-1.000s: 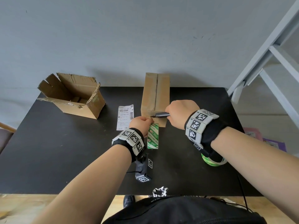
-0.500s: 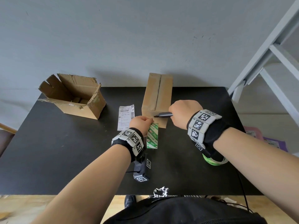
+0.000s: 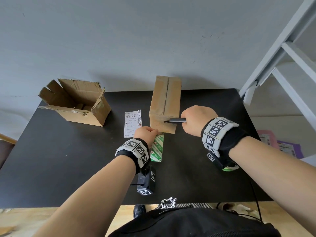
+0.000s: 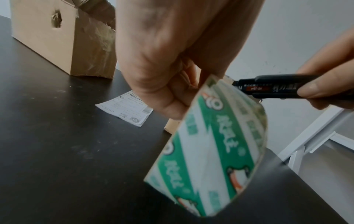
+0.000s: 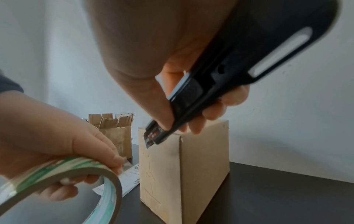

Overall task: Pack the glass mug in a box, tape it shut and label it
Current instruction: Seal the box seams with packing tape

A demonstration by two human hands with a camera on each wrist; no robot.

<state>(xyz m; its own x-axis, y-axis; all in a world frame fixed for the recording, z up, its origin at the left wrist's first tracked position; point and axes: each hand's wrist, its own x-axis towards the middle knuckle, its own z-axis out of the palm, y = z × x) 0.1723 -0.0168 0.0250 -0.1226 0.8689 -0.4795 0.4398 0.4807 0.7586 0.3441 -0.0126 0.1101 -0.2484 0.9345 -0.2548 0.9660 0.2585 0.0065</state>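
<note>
A closed cardboard box (image 3: 165, 100) stands mid-table, its near face (image 5: 159, 174) toward me. My right hand (image 3: 195, 121) grips a black utility knife (image 3: 176, 120), whose tip (image 5: 148, 143) is at the upper part of the box's near face. My left hand (image 3: 145, 134) holds a roll of green-and-white tape (image 3: 157, 147) just in front of the box; the roll (image 4: 210, 144) hangs from its curled fingers. A white shipping label (image 3: 133, 123) lies flat to the left of the box. The glass mug is not visible.
An open, torn cardboard box (image 3: 75, 101) sits at the table's back left. Another tape roll (image 3: 229, 167) peeks out under my right wrist. A white ladder frame (image 3: 282, 53) stands to the right. The black table (image 3: 51, 159) backs onto a grey wall.
Both hands, the knife and the tape roll have stayed nearly where they were; the view shifted slightly.
</note>
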